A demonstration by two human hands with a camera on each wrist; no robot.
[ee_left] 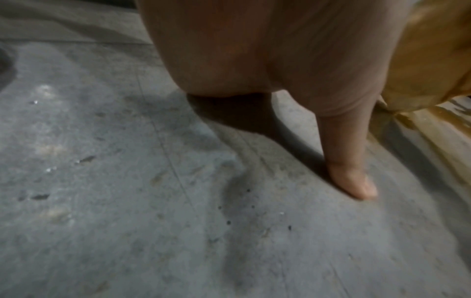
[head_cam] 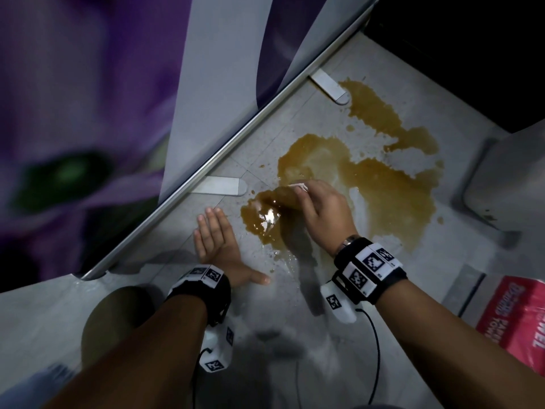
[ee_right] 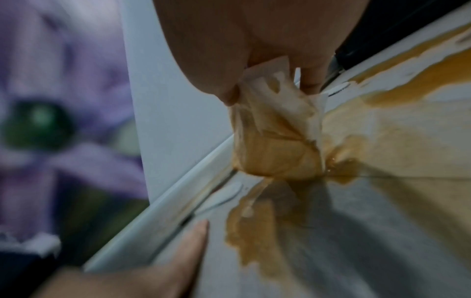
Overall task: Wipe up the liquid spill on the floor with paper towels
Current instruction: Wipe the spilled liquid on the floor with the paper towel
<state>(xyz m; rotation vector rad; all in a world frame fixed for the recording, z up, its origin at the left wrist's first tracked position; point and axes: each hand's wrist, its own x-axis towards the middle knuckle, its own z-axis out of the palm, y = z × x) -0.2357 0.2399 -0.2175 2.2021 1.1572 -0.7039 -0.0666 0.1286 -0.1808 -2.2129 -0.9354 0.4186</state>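
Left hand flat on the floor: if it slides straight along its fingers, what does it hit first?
Probably the metal rail along the panel's base, just ahead of the left hand; depth is unclear. The spill lies off to its right.

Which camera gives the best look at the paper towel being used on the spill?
The right wrist view: the soaked paper towel fills the centre, pinched by the right hand. The head view shows only a white corner at the fingertips; the left wrist view catches a blurred brown edge.

Black wristbands (head_cam: 370,270) with white coded tags, trailing black cables (head_cam: 374,335), circle bare forearms.
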